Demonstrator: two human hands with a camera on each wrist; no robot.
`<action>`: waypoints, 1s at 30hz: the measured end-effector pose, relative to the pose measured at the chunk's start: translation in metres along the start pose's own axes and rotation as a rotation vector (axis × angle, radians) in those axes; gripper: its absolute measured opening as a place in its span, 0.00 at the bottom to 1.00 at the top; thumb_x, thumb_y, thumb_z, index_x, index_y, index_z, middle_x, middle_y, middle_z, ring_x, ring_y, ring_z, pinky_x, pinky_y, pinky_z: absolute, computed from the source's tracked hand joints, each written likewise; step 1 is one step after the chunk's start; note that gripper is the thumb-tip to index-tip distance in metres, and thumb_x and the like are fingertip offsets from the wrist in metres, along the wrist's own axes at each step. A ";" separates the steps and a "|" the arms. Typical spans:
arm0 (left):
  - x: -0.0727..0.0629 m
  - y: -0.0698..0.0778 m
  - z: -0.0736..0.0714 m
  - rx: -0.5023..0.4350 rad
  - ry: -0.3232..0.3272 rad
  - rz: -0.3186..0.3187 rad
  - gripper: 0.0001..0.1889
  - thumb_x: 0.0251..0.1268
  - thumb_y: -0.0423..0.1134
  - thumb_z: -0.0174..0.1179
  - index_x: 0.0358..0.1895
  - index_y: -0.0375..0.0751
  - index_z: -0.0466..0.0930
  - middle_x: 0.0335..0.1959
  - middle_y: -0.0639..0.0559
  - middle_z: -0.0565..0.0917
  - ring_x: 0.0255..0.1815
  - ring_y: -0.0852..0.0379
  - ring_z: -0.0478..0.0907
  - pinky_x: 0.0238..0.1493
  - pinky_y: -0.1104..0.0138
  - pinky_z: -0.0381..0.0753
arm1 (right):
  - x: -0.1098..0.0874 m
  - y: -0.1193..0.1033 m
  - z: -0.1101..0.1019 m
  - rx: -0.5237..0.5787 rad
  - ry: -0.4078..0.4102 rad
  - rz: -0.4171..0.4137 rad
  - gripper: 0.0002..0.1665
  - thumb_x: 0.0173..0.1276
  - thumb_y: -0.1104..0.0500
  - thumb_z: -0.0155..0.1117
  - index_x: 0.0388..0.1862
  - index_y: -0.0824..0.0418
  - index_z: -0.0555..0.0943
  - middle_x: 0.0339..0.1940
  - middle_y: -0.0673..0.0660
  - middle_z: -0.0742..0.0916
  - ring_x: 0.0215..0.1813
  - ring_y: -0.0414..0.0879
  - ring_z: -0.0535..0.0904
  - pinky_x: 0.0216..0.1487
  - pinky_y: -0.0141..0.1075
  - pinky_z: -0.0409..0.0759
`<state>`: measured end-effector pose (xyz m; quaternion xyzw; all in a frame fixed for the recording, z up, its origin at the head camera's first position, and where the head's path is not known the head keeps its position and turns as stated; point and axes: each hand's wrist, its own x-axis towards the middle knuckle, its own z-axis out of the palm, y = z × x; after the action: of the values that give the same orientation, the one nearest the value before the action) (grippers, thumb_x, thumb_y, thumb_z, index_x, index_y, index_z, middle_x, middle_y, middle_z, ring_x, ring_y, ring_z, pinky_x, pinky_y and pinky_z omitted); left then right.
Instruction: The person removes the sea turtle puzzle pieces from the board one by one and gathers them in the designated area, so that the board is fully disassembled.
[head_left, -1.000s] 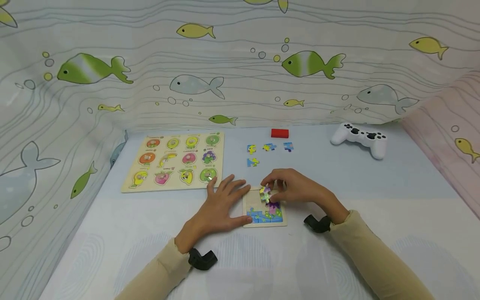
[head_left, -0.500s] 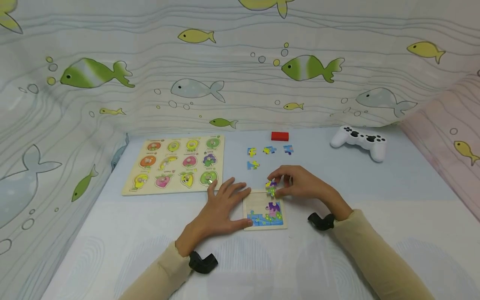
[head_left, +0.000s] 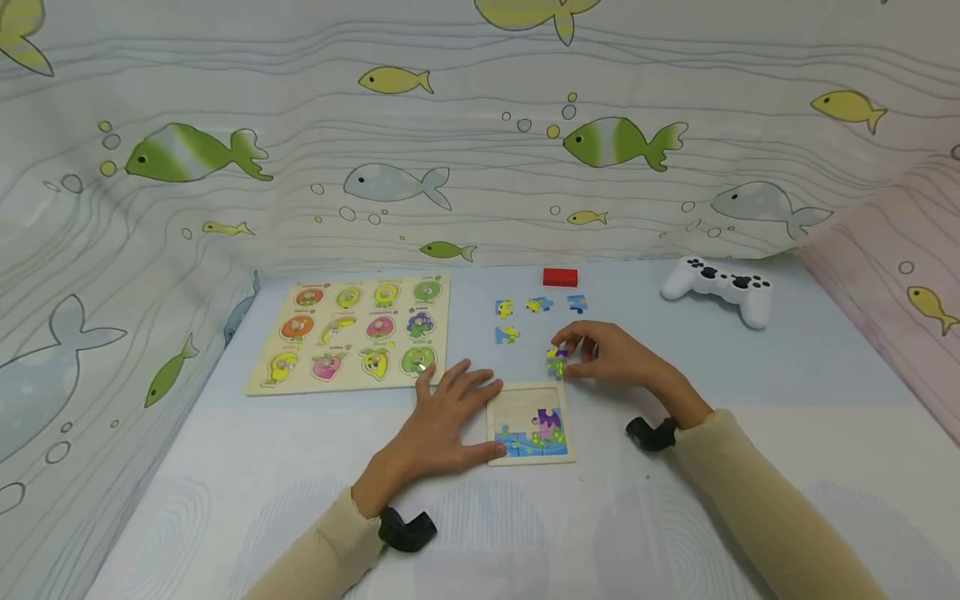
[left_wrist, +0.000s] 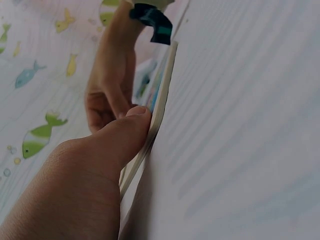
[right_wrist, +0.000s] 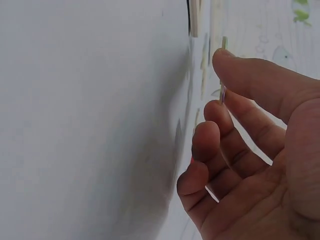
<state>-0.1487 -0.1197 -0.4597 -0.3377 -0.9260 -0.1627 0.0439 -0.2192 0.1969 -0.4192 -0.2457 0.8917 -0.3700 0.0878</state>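
My right hand [head_left: 611, 357] pinches a purple, yellow and green jigsaw piece [head_left: 557, 361] between thumb and fingers, just beyond the top right corner of a small wooden puzzle frame [head_left: 567, 421]. In the right wrist view the piece [right_wrist: 223, 92] shows edge-on. Spread over the frame's left side, my left hand [head_left: 442, 421] rests with its thumb on the lower left border. In the left wrist view that thumb lies on the frame's edge [left_wrist: 162, 95]. Joined pieces [head_left: 528, 442], blue along the bottom and purple at the right, lie inside the frame.
Several loose jigsaw pieces [head_left: 507, 335] lie beyond the frame, with a red block [head_left: 560, 277] behind them. A wooden fruit peg board [head_left: 408, 321] stands left. A white game controller [head_left: 720, 286] lies at the back right, before a fish-patterned cloth [head_left: 495, 192].
My right hand has moved away from above the puzzle frame, to the right and farther back, carrying the jigsaw piece. The left hand stays on the frame. The head view has tilted slightly.
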 end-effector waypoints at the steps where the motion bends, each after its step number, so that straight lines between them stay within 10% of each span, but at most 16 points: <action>1: 0.000 0.000 0.000 -0.001 -0.004 -0.003 0.44 0.58 0.71 0.59 0.77 0.55 0.66 0.77 0.54 0.68 0.83 0.41 0.54 0.75 0.32 0.39 | 0.002 0.001 0.000 -0.004 -0.001 0.002 0.25 0.59 0.61 0.79 0.55 0.58 0.84 0.43 0.56 0.85 0.37 0.45 0.75 0.39 0.32 0.75; 30: -0.001 0.001 0.000 0.015 -0.018 -0.013 0.44 0.59 0.73 0.57 0.77 0.57 0.66 0.77 0.56 0.67 0.83 0.43 0.53 0.76 0.34 0.38 | 0.043 0.005 -0.005 -0.101 -0.074 0.108 0.24 0.61 0.57 0.76 0.56 0.57 0.83 0.41 0.54 0.83 0.44 0.48 0.75 0.45 0.37 0.76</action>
<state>-0.1476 -0.1192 -0.4595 -0.3327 -0.9298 -0.1529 0.0368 -0.2595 0.1809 -0.4180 -0.2147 0.9173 -0.3099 0.1282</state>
